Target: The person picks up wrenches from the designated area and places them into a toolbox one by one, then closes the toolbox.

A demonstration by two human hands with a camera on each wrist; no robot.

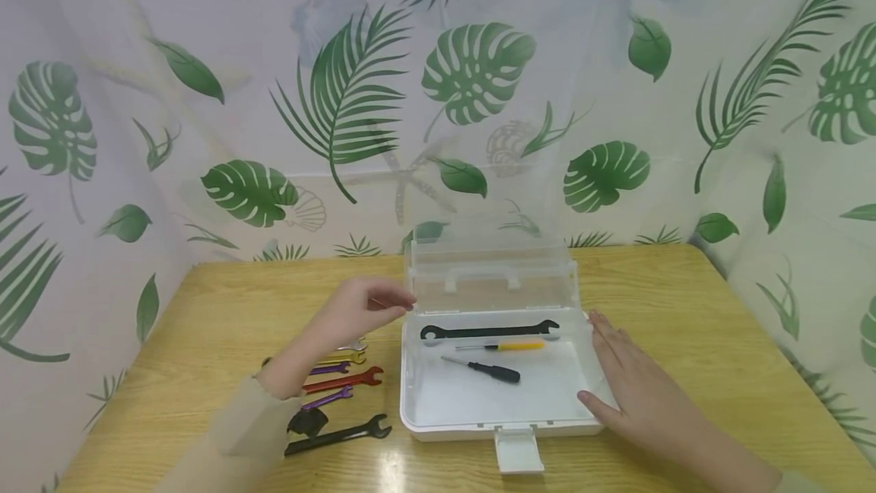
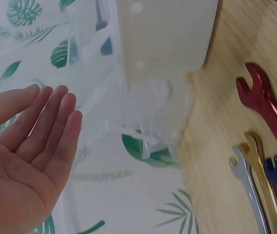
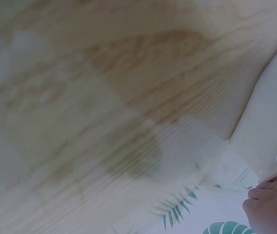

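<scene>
Your right hand [image 1: 639, 394] lies flat and relaxed against the near right corner of the open white toolbox [image 1: 438, 413]. Inside it lie a black wrench [image 1: 489, 330] and two screwdrivers; six wrenches [image 1: 338, 394] are still on the worktop [image 1: 684, 303] under your left hand [image 1: 363, 309], which is open and empty beside the clear lid [image 1: 489, 274].

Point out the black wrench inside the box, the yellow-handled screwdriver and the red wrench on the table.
black wrench [image 1: 489, 331], head view, middle of its shaft.
yellow-handled screwdriver [image 1: 516, 345], head view, on the yellow handle.
red wrench [image 1: 345, 380], head view, middle of its shaft.
</scene>
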